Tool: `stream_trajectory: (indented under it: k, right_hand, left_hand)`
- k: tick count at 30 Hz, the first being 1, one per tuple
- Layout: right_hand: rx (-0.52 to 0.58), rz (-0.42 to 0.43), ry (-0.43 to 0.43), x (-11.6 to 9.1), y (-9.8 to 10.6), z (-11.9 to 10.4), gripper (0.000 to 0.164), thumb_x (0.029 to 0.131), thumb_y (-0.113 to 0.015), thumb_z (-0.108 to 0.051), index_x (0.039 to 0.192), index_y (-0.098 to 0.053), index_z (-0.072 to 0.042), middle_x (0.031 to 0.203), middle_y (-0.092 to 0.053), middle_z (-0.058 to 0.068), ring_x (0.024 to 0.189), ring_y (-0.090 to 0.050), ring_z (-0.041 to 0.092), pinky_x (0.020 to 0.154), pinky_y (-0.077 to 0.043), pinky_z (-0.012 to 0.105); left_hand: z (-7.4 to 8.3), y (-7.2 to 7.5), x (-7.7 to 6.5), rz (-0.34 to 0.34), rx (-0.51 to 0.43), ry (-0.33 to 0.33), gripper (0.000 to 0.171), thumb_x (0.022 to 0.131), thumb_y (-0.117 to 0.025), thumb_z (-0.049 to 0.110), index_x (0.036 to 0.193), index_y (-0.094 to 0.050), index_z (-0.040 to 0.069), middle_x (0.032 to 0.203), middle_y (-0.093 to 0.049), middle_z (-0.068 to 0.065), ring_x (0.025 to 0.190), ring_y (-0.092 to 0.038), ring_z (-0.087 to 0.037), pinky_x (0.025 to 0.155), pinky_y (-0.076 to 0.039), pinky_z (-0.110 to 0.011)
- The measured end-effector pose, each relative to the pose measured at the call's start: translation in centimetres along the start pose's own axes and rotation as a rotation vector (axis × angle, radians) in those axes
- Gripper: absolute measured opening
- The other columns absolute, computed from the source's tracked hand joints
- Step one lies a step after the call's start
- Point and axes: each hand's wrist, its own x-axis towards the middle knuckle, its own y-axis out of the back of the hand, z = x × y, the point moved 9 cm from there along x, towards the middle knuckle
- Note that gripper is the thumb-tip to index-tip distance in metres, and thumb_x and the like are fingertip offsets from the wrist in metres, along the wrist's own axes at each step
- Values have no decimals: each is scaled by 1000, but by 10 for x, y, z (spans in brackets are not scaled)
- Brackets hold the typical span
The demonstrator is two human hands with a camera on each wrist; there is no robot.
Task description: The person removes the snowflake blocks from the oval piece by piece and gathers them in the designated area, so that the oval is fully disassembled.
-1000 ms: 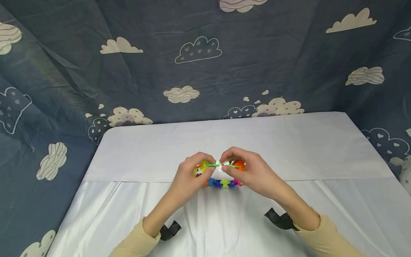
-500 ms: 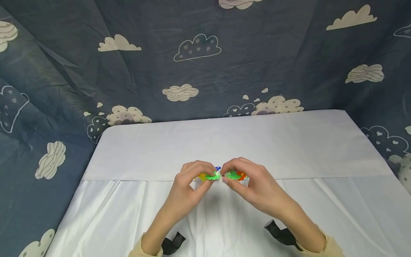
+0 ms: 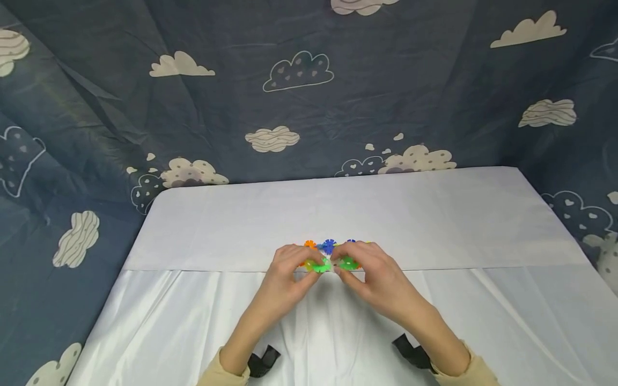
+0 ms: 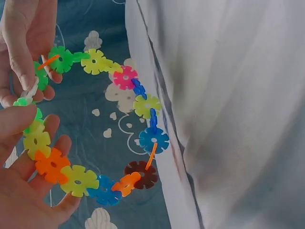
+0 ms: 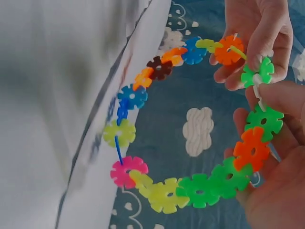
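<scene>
Several notched plastic snowflake discs are linked into a colourful ring (image 4: 78,181), held up between both hands above the white table. My left hand (image 3: 287,276) pinches a green disc (image 5: 257,71) of this ring between thumb and fingers. Opposite it, my right hand (image 3: 379,271) pinches a white disc (image 5: 257,86), seen edge-on, beside another green disc (image 5: 264,121). The fingertips of both hands almost meet at the white disc, and they partly hide the joint there. Orange, yellow, blue, brown and pink discs form the rest of the loop.
A white cloth covers the table (image 3: 193,225), with a crease running across it. Behind and at the sides hangs a dark curtain (image 3: 309,118) with cloud prints. Black straps (image 3: 263,362) show at both wrists.
Both hands have come slightly nearer the person. The ring has tilted: its blue and orange discs, earlier below the hands, now show beyond them. Both hands keep pinching it.
</scene>
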Motion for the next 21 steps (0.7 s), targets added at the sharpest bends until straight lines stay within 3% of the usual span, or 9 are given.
stream_trajectory:
  k: [4,9,16,21]
  right_hand:
    - [7,-29,-66,-2,-6,6,24,88,-73,-12,109,-64,-21,105,-61,-15,95,-55,6,81,-50,31]
    - [-35,-129,-147,-5,-13,12,12,92,-70,-23,104,-66,-24,102,-62,-18,96,-54,4,84,-49,34]
    - [-48,-202,-89,-5,-19,7,4,97,-64,-24,101,-66,-24,96,-60,-18,95,-56,8,88,-46,35]
    - [-35,-210,-80,-7,-19,7,3,97,-63,-24,99,-66,-24,95,-58,-19,94,-54,8,84,-47,34]
  left_hand:
    - [-1,-4,-4,-13,59,-17,19,86,-74,4,97,-64,16,96,-66,9,96,-60,-8,102,-36,-49]
    - [4,-7,-7,-34,177,-77,17,87,-74,8,101,-69,16,101,-65,9,101,-59,-9,102,-36,-50]
    - [14,-9,-10,-56,320,-188,29,84,-77,7,111,-75,17,98,-64,6,97,-59,-12,99,-40,-48]
    - [18,-8,-11,-48,336,-274,32,82,-76,3,112,-75,15,97,-65,4,93,-60,-15,95,-44,-45]
